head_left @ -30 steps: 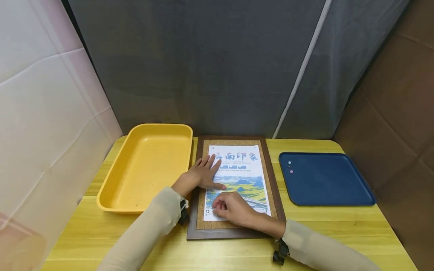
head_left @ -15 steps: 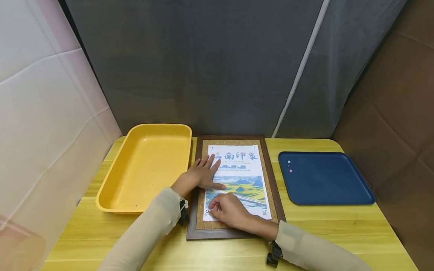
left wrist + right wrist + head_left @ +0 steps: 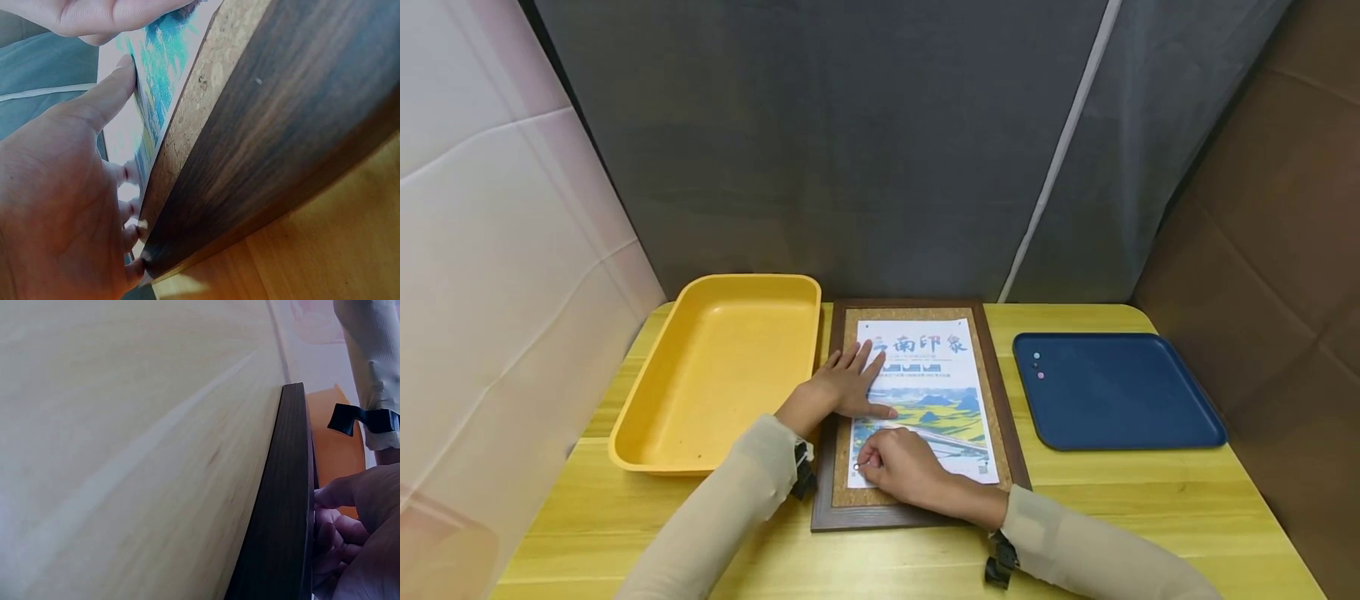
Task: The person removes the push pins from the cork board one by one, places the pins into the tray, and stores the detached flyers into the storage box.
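A white sheet with a printed landscape [image 3: 936, 400] and large characters lies on a cork board with a brown wooden frame [image 3: 910, 518]. My left hand [image 3: 842, 387] rests spread on the sheet's left side, its thumb pointing to the middle. At the lower left corner is a small round white pushpin [image 3: 856, 467]. My right hand [image 3: 906, 462] has its fingers curled, and its thumb and forefinger pinch at that pin. Small dark pins sit at the upper corners and near the lower right one. In the right wrist view the curled fingers [image 3: 325, 540] partly show; the pin is hidden.
To the left stands a deep yellow tray [image 3: 617, 433], close to the frame. A flat blue tray [image 3: 1135, 400] lies to the right, with a few small round pins [image 3: 1041, 376] near its left edge. A dark cloth wall [image 3: 820, 150] closes off the back.
My right hand has shifted slightly left, bringing its fingertips to the white pushpin at the lower left corner. The left hand stays in place on the sheet.
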